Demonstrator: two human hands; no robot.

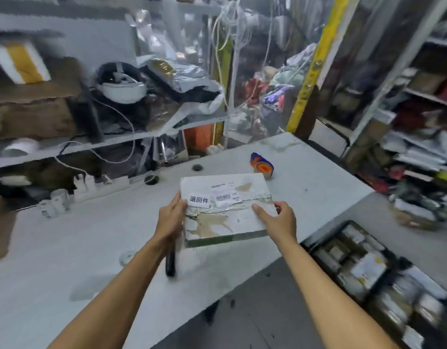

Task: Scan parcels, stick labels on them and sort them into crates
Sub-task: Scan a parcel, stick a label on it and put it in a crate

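**Holding the parcel steady**

We are holding the flat white taped parcel over the white table. Our left hand and right hand are gripping its sides, label up, probably so we can read it.

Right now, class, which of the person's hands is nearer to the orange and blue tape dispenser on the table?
The right hand. It holds the parcel's right edge, just below the tape dispenser. The left hand grips the parcel's left edge, farther away across it.
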